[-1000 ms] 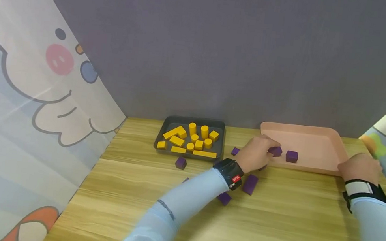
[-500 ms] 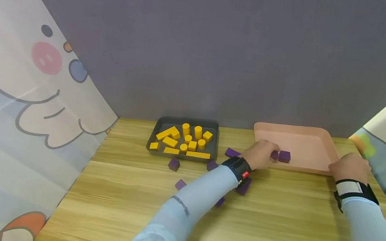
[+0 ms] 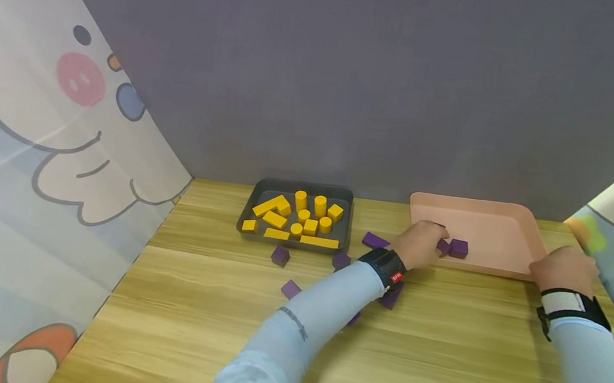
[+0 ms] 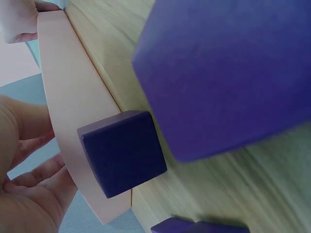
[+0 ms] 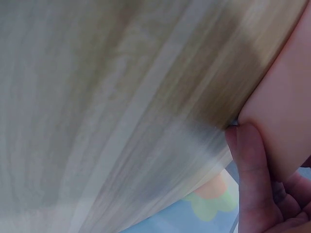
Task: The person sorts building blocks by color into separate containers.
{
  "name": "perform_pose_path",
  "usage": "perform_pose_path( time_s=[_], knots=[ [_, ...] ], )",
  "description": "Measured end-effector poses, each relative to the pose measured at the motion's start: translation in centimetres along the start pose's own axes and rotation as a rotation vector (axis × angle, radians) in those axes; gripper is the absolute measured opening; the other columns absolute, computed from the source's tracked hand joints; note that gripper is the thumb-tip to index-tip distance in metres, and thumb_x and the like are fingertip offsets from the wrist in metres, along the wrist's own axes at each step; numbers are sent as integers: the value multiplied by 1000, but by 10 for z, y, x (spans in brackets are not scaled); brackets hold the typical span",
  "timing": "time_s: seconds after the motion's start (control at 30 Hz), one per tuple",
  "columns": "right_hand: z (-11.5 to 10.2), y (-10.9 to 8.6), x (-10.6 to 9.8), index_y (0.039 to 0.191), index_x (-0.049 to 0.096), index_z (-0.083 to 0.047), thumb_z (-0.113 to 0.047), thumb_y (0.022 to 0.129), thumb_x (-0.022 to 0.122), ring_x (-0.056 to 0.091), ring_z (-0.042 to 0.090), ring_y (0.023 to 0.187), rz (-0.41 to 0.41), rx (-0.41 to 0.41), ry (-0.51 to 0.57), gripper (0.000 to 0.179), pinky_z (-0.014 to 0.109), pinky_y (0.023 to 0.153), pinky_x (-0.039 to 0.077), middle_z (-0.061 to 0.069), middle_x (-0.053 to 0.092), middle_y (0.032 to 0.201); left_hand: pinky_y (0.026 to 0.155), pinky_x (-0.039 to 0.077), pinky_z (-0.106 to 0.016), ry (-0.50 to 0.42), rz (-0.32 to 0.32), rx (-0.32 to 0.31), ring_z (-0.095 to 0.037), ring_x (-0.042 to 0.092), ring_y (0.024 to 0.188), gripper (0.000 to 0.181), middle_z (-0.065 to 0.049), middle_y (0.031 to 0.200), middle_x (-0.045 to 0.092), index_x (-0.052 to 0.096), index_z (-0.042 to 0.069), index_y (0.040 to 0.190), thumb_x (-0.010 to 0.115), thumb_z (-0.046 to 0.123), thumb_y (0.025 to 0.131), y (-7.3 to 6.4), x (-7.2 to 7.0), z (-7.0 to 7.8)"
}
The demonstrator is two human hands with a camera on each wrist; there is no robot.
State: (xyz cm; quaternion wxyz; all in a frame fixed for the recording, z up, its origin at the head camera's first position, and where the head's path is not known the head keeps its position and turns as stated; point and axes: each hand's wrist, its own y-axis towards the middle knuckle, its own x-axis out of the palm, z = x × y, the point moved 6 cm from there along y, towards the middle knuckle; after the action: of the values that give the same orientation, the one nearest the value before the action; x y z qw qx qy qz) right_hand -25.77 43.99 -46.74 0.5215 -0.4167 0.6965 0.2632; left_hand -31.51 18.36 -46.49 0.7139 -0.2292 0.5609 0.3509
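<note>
The right hand (image 3: 564, 269) gripped the lower right corner of the pink tray (image 3: 498, 229), at the right of the head view, maybe so it would not slide. The left hand (image 3: 419, 245) reached over the tray's lower left edge, and the tray's side hid its fingertips, so I could not tell if they pinched anything. Two purple cubes (image 3: 458, 248) sat in the tray right by those fingers. More purple blocks (image 3: 280, 256) lay scattered on the surface (image 3: 436, 358) near the middle, easy to reach. Yellow blocks (image 3: 310, 227) filled the dark tray (image 3: 346, 221) left of them, likely to keep the colors apart.
</note>
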Motion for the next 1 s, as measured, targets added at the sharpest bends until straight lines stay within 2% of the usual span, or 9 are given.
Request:
perform_pose_path(
  time_s=[0.13,0.23,0.3,0.37,0.47,0.6,0.73,0.87,1.0],
  knots=[
    [4,3,4,76,61,19,-14,86,58,51,56,90,-4,2,-12,35,63,77,47,34,61,73,110,44,-11,-4,-25,0,-4,61,131,39,12,139,69,68,24,137,72,23,99,-3,-1,1],
    [5,4,5,77,61,21,-15,86,58,52,57,91,1,-20,-42,37,63,78,46,36,62,75,107,45,-10,-19,-18,17,-4,61,129,39,10,139,68,67,22,139,70,21,100,-9,-8,1],
    [6,4,6,75,60,20,-15,85,57,52,57,91,-3,-25,-46,36,63,78,46,35,62,74,101,47,-9,-34,-3,32,-2,62,124,39,9,138,68,66,21,140,68,20,101,-17,-17,-1],
    [6,4,5,71,60,18,-14,85,57,52,58,89,3,-35,-32,35,63,77,45,33,61,70,89,50,-9,-55,18,54,-3,65,111,40,6,137,68,65,19,142,65,19,102,-26,-28,-4],
    [5,5,3,66,61,16,-14,85,57,52,59,89,14,-56,-14,36,64,76,45,32,61,67,86,52,-11,-60,64,53,-4,67,106,41,4,138,68,63,18,143,65,21,103,-46,-49,-14],
    [4,6,0,71,62,20,-15,85,58,53,63,91,28,-84,-39,38,64,74,45,38,62,74,98,55,-18,-50,130,20,-10,69,120,41,0,143,67,64,17,143,66,23,102,-80,-75,-38],
    [4,8,0,83,61,25,-16,85,62,54,64,93,18,-81,-75,41,64,74,46,43,61,82,94,59,-24,-74,200,-37,-17,70,121,41,-6,141,68,65,13,141,68,22,102,-122,-92,-71],
    [5,8,1,92,60,27,-17,86,63,55,63,97,15,-51,-95,45,63,77,48,45,62,92,80,62,-28,-99,276,-141,-23,73,110,40,-11,136,71,67,9,138,70,22,100,-165,-98,-107],
    [1,7,2,94,60,27,-17,86,61,57,62,98,24,-39,-116,45,61,74,51,46,62,98,82,63,-36,-111,336,-271,-27,74,107,39,-13,131,73,69,6,133,73,22,98,-201,-97,-143]
  ],
)
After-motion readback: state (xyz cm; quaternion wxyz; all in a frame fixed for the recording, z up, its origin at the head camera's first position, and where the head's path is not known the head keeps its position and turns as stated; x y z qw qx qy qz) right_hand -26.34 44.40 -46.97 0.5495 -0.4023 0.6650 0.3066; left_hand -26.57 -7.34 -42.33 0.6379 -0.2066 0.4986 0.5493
